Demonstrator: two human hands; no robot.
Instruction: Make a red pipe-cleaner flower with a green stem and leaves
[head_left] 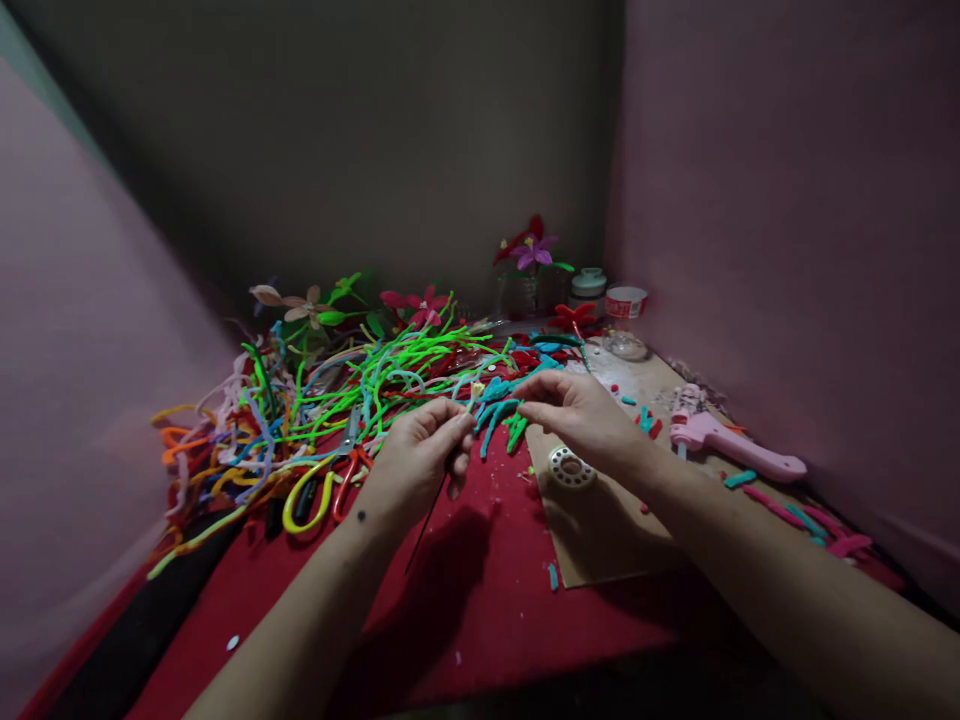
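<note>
My left hand is closed in a pinch around a thin dark wire stem. A small pale yellow tip sits at the stem's upper end, just above my fingers. My right hand hovers to the right with thumb and forefinger slightly apart, and nothing shows between them. Close to its fingertips lie teal pipe cleaner pieces and a bent green pipe cleaner piece. Below my right hand, a white roll with a ring of holes rests on a brown board.
Yellow-handled scissors and red-handled pliers lie left, before a heap of pipe cleaners. A pink glue gun lies right. Fuzzy flowers, a lidded jar and a red-and-white tape roll stand behind.
</note>
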